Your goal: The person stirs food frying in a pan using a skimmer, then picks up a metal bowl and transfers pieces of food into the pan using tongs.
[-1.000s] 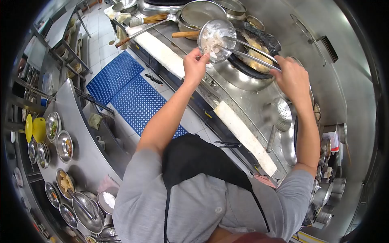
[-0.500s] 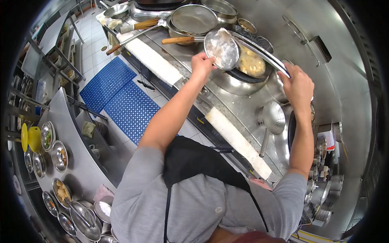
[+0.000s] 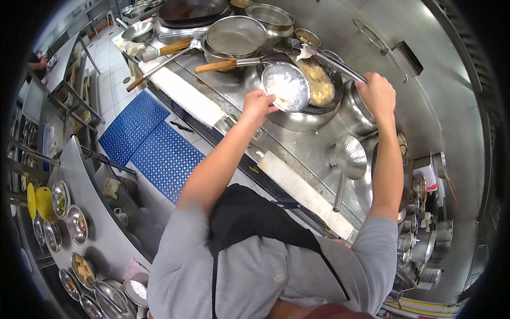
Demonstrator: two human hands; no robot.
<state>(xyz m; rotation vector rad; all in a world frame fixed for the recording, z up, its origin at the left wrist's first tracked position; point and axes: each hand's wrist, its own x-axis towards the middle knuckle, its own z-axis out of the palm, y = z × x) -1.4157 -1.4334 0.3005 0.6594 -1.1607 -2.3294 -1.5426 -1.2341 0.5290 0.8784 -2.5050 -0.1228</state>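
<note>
My left hand is closed on the near rim of a metal bowl, tilted, with white powder or batter inside. My right hand grips long metal tongs that reach leftward across the wok. At their tip hangs a small whitish coated piece, above the wok's far left side. The dark wok holds bubbling yellow oil with several pale pieces frying. The bowl overlaps the wok's left edge in view.
A strainer rests on a pot behind. A wooden-handled tool and a bamboo brush lie left. A perforated ladle sits nearer right. Bowls of food stand on the left counter; blue mats cover the floor.
The whitish piece in the tongs has gone from over the bowl to above the wok's far side. The bowl is slightly lower, its white contents now in view. Camera view has shifted a little.
</note>
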